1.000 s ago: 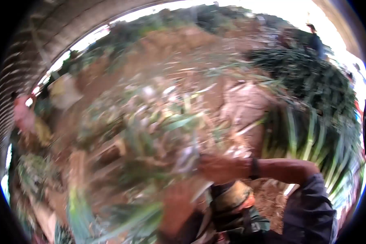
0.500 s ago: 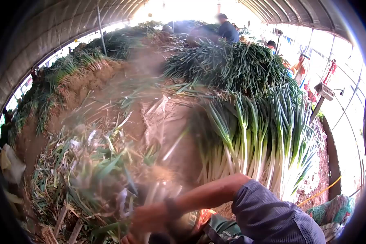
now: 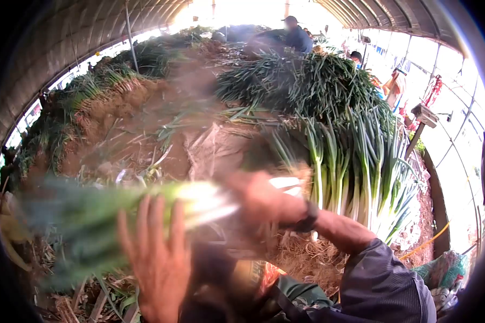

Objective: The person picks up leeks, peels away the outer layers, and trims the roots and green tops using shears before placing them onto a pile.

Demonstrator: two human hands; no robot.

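Note:
A bundle of green onions [image 3: 91, 220] lies sideways across the lower left, blurred, with its green leaves to the left and white stems to the right. My left hand [image 3: 159, 253] rests against the leaves with its fingers spread. Around the white stems, my right hand [image 3: 267, 196] is closed, smeared by motion, with a dark band on the wrist. White stem ends stick out past its right side. Just right of this hand stands a row of long green onions [image 3: 355, 167], leaves up and white stems down.
A heap of green leaves [image 3: 318, 81] rises behind the row. Near it a person in dark clothes [image 3: 298, 39] is at the back. Loose trimmings [image 3: 118, 290] cover the lower-left ground. A yellow hose [image 3: 425, 242] runs at the right.
The bundle has come up across the view, held by my right hand, which has moved up and right. My left hand now shows fully with fingers spread on the leaves.

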